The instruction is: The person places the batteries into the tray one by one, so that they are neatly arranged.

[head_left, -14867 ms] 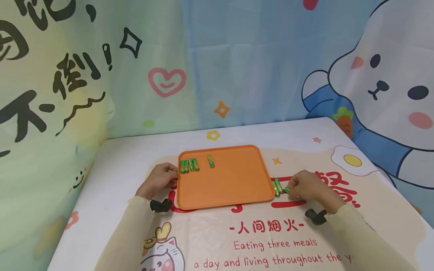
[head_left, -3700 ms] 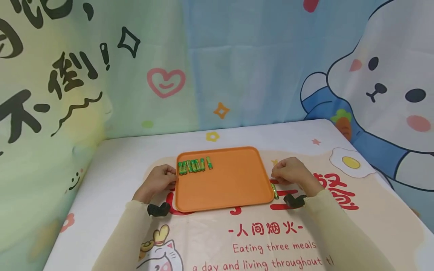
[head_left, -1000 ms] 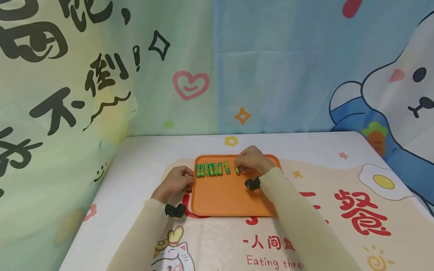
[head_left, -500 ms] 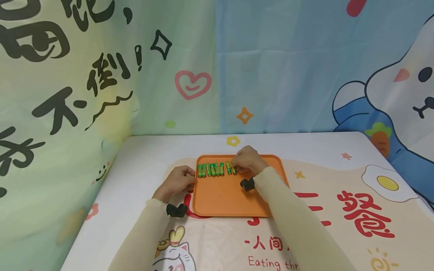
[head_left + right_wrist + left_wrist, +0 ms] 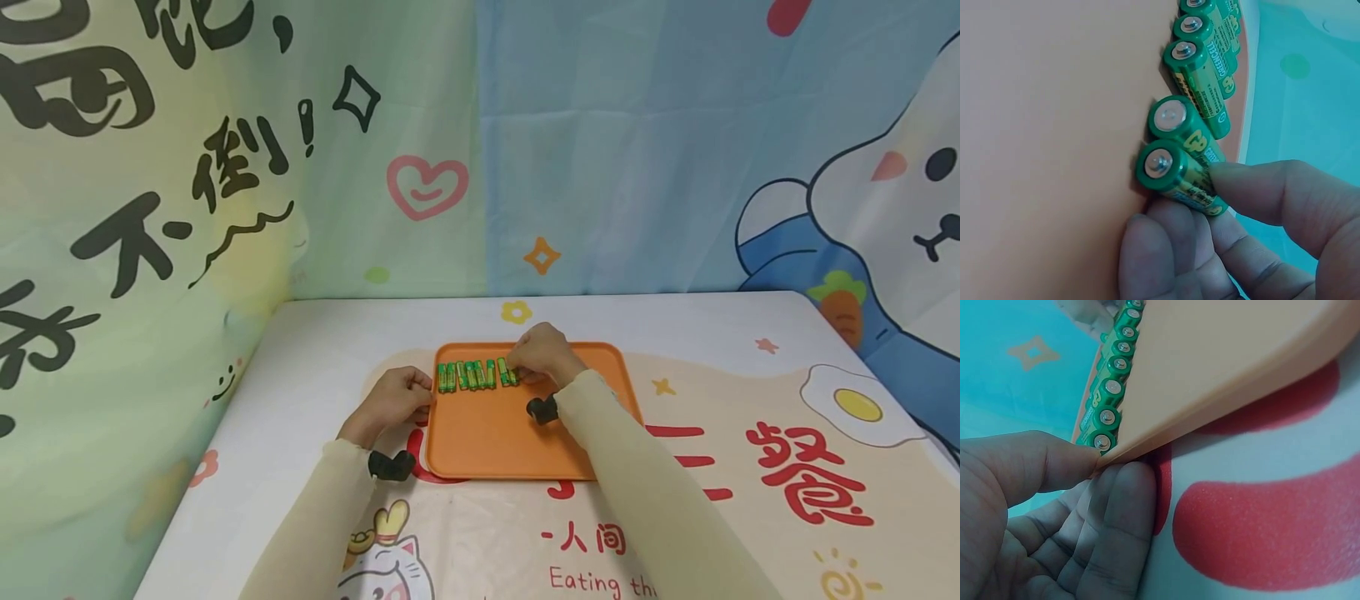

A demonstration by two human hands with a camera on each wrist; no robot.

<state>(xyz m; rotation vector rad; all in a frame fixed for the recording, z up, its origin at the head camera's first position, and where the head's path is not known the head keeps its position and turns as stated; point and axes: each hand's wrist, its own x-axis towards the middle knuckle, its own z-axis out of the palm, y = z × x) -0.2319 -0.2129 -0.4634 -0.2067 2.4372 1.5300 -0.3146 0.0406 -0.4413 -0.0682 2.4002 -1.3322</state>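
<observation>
Several green GP batteries (image 5: 465, 376) lie side by side in a row along the far left part of an orange tray (image 5: 502, 437). My right hand (image 5: 546, 354) pinches the battery at the row's right end (image 5: 1179, 178) between thumb and fingers. That battery lies against its neighbour (image 5: 1175, 119), and a small gap parts this pair from the others. At the tray's left edge, my left hand (image 5: 393, 398) grips the rim (image 5: 1132, 450), thumb on top and fingers below. The thumb tip is right beside the first battery (image 5: 1102, 440).
A printed cloth (image 5: 757, 400) covers the table under the tray. Behind the table hangs a patterned curtain (image 5: 637, 167). The right sleeve (image 5: 660, 475) hides the tray's lower right corner and part of the cloth beside it.
Across the earlier frames, the row has grown as batteries came from the tray's right. Over the last second, my right hand slid its battery left against its neighbour. My left hand stays at the rim.
</observation>
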